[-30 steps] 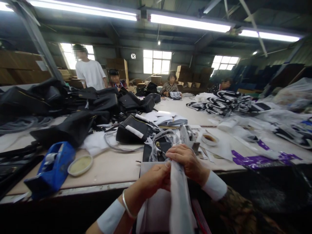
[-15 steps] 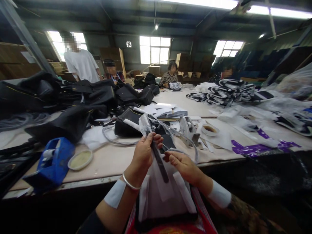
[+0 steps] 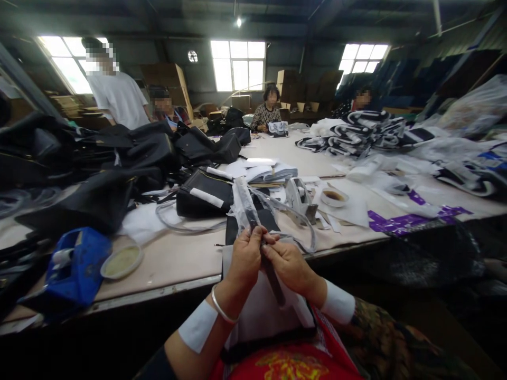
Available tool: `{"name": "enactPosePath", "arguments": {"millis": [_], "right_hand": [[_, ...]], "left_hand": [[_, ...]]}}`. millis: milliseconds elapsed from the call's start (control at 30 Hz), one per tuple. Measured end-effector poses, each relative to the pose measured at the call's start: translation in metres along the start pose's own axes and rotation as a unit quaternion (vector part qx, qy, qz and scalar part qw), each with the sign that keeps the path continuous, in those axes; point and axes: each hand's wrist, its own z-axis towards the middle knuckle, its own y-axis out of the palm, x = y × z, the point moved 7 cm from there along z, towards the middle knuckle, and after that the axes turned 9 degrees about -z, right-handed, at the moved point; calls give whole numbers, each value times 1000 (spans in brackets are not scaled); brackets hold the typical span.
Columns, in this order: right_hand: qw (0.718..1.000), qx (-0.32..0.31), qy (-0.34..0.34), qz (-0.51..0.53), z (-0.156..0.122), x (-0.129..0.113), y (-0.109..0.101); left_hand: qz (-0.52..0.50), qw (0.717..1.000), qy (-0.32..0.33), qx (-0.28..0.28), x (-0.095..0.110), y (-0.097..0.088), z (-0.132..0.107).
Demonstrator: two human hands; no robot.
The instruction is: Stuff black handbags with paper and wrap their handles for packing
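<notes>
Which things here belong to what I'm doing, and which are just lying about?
Seemingly in use:
dark strap, held by left hand and right hand
clear plastic at its far end
pale panel beneath

Apparently lying about:
blue tape dispenser
round dish
tape roll
purple plastic

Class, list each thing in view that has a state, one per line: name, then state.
Left hand, pinching the dark strip
Right hand, pinching the dark strip
Dark strip, uncoiled, slanting
Black bag, white wrapping on it
Blue dispenser, unheld
Tape roll, lying flat
Paper stack, lying flat, edges uneven
Ceiling lamp, lit
</notes>
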Motion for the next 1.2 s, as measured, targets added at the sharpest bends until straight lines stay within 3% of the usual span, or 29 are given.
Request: {"name": "enactPosePath", "arguments": {"millis": [133,267,400,533,833,1033,1200], "right_hand": [[999,42,-12,-13,-1,0,-2],[998,58,-9,13,-2,0,-4],[998,-38,-15,50,-8,-2,-1],[994,-97,40,42,-17,7,4],[995,-5,47,85,-12,7,7],[973,-132,116,150,-21,7,18],[963,-157,179,127,-58,22,30]], "left_hand": [[-9,1000,-8,-25,-5,0,-4],[32,999,17,-39,3,6,-6],[62,997,46,-22,18,6,-2],[7,998,56,7,22,3,4],[22,999,25,13,-1,6,-7],[36,999,40,-1,10,9,-5],[25,998,15,-50,38,21,9]]}}
